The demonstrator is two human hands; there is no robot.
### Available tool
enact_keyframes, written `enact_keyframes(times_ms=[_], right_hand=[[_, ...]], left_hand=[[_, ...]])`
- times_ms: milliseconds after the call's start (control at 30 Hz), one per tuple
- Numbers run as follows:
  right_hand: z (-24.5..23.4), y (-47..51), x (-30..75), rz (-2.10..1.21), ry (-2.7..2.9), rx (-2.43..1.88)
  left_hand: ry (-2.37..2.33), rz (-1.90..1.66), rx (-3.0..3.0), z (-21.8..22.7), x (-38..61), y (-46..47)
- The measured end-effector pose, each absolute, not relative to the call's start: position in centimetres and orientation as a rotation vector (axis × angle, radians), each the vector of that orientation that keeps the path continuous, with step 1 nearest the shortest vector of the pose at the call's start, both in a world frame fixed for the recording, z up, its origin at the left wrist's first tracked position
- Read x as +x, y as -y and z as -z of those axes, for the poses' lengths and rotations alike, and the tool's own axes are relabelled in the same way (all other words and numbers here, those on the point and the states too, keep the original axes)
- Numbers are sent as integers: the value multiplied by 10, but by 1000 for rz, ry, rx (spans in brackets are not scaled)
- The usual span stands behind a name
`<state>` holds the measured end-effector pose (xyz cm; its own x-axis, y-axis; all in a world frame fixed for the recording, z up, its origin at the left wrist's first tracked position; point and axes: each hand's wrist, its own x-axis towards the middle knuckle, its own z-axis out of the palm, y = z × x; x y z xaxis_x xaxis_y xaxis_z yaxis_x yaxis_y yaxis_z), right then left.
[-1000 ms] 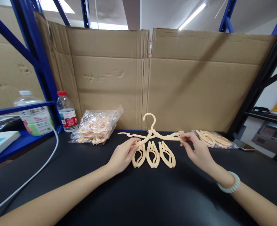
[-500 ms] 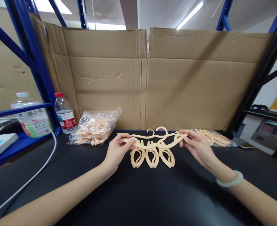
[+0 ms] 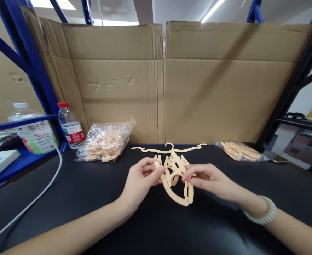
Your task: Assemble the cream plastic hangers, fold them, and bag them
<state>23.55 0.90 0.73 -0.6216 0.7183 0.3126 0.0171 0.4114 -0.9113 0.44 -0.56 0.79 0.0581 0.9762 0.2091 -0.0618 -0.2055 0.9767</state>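
Between my hands is a cream folding clothes hanger (image 3: 175,199), its arms swung together into a V with the bend toward me. My left hand (image 3: 145,174) is closed, pinching the end of its left arm between thumb and fingers. The other arm and the area near the hook are gripped by the fingers of my right hand (image 3: 206,177), which wears a pale coiled band at the wrist. Just behind, partly covered, lie several folded hangers (image 3: 184,160). Farther back an unfolded hanger (image 3: 160,151) rests on the black table (image 3: 156,230), hook pointing away.
A clear plastic bag of hangers (image 3: 105,141) sits at the back left, beside a red-capped water bottle (image 3: 72,129). Another bagged set of hangers (image 3: 241,151) lies at the back right. Cardboard (image 3: 119,92) walls the rear; a white cable (image 3: 43,191) runs along the left.
The held hanger has gone from spread wide to folded into a V. Both hands have come closer together and nearer to me. The unfolded hanger behind is now uncovered.
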Motion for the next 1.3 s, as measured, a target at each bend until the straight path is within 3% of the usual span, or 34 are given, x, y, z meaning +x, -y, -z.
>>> enact_keyframes(times_ms=[533, 967, 1300], right_hand=[[-6, 0, 231, -1390, 2028, -544], [-12, 0, 236, -1122, 2281, -559], [-11, -1, 236, -1117, 2232, -584]], left_hand=[[-832, -1297, 1542, 1, 4, 6], [-935, -1217, 1435, -3, 5, 12], [-995, -1229, 1461, -2, 3, 8]])
